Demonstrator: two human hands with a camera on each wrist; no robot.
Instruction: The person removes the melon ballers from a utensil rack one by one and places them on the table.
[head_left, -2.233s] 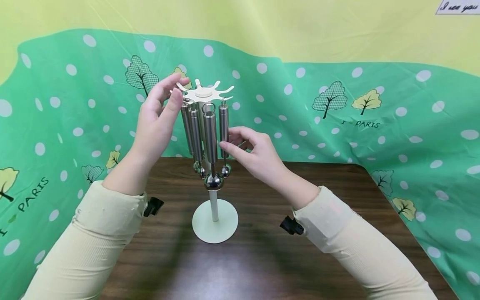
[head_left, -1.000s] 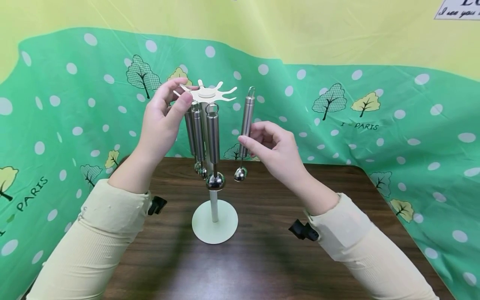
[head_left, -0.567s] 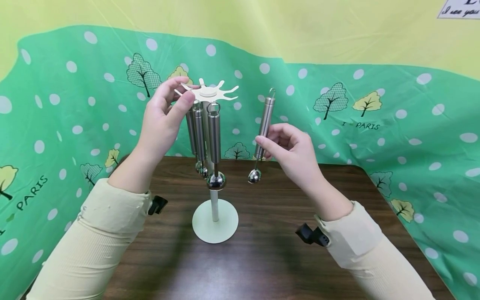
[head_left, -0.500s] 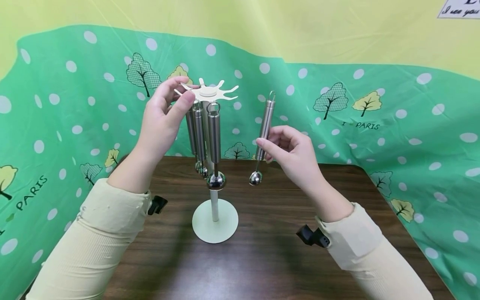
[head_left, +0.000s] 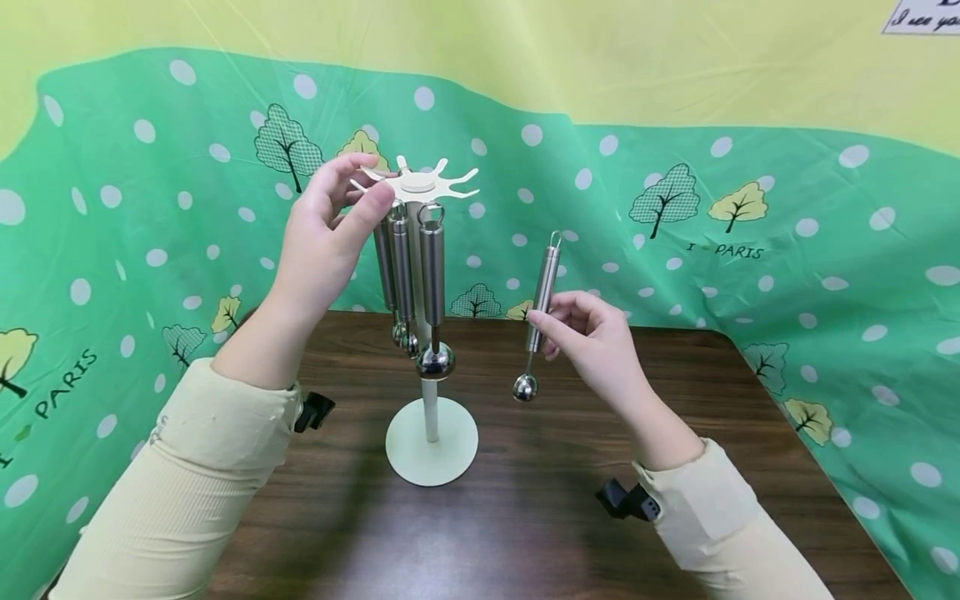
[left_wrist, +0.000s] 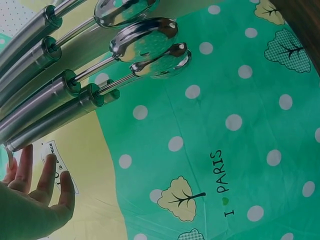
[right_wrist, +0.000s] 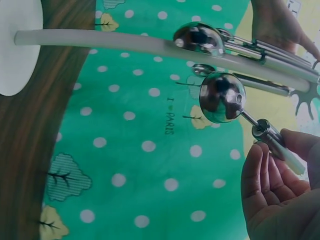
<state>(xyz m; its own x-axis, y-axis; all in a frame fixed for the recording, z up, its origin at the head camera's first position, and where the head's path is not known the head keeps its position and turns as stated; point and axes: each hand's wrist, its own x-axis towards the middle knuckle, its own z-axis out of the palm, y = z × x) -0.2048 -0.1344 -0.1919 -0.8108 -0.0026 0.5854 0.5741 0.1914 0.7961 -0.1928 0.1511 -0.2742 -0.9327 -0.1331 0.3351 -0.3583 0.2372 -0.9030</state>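
— What's the biggest thing in front of us?

— The green cloth backdrop printed with white dots and little trees (head_left: 750,217), draped behind and around a dark brown wooden table (head_left: 525,517). Above the cloth the wall is yellow.

— And on the table?

— A pale cream utensil stand with a round base, a thin post and a star-shaped hook top (head_left: 432,437). It stands upright near the middle of the table. Three steel utensils with cylindrical handles and ball-shaped ends (head_left: 431,275) hang from its hooks, close together on the side towards the person's left hand.

— What are the hands doing?

— The left hand (head_left: 322,242) is raised at the top of the stand, thumb and fingertips lightly pinching the edge of the hook top. In the left wrist view the fingers (left_wrist: 47,175) look fairly straight beside the handle tops.

— The right one?

— The right hand (head_left: 592,337) pinches a fourth steel utensil with a slim cylindrical handle and a small shiny ball end (head_left: 538,312) between thumb and fingertips, low on the handle. It's held in the air to the right of the stand, well clear of it, nearly upright with the loop end tilted slightly away and the ball hanging just above the tabletop. Both arms wear pale yellow ribbed sleeves (head_left: 187,492).
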